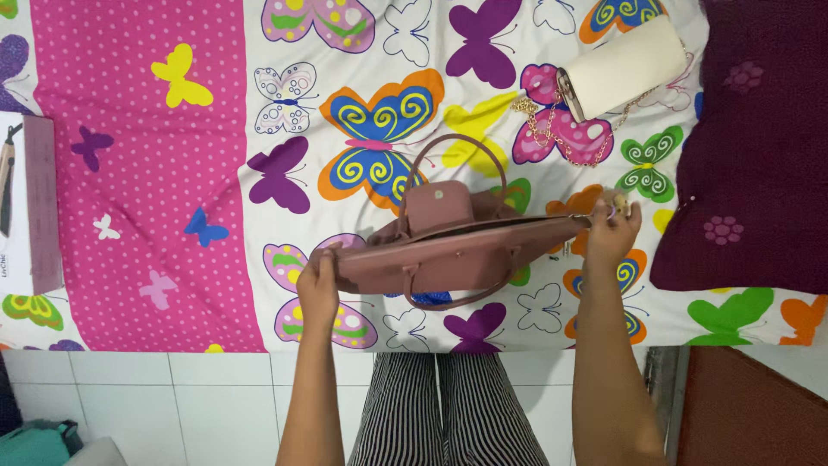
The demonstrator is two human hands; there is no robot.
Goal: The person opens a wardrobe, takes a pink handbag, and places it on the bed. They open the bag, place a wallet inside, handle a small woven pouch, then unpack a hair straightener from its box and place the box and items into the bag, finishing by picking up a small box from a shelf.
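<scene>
handbag held by left hand and right hand, contents hidden.

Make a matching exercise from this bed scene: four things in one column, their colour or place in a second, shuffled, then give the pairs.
Things:
1. handbag
2. clutch with a gold chain
3. pillow
4. left hand

Descriptions:
A. dark purple, at the right edge of the bed
B. cream, lying near the top of the butterfly sheet
C. dusty pink, held at both ends
D. grips one end of the bag, opposite the right hand

Pairs: 1-C, 2-B, 3-A, 4-D
</scene>
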